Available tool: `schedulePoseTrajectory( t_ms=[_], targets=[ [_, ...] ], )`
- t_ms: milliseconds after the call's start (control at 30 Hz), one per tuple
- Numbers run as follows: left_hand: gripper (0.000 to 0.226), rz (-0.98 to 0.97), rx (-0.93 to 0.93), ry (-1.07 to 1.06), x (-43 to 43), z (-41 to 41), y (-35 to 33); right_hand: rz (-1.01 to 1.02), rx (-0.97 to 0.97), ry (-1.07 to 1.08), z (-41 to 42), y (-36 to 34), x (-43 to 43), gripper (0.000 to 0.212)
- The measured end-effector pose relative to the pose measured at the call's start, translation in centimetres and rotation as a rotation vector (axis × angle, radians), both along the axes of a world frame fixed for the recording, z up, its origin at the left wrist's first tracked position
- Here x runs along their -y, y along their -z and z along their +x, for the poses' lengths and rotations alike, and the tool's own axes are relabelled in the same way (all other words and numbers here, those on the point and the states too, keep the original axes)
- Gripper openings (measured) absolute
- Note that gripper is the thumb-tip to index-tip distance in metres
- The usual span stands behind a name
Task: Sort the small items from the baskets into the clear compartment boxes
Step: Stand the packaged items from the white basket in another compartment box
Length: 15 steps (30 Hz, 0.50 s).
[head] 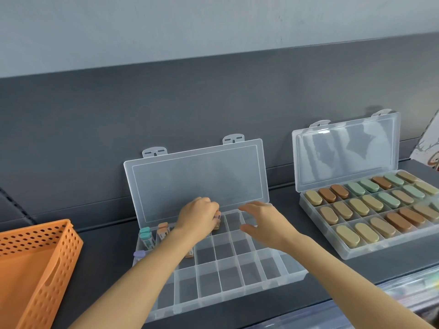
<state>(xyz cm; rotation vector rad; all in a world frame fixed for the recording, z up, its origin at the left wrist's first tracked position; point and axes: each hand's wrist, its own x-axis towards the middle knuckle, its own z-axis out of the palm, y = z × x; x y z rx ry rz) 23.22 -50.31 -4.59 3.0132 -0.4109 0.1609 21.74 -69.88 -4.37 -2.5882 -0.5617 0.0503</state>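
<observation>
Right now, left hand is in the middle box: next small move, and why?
Likely let go. The left hand grips an orange-capped tube low in a back-row cell of the box, so opening the fingers should drop it in. The right hand hovers open beside it, holding nothing, and the cells to the right look empty.

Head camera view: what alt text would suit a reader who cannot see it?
Two hands work over an open clear box of compartments: the left hand grips a small item over the back row, the right hand hovers open. An orange basket sits at left; a second box full of oval pieces at right.
</observation>
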Motion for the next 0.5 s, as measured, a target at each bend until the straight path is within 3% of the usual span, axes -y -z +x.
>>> schedulePoseTrajectory(
  t_ms=[500],
  targets=[
    [0.022, -0.060, -0.049, -0.080, 0.02, -0.42, -0.43, -0.005, -0.013, -0.026, 0.42, -0.49, -0.36, 0.048]
  ],
)
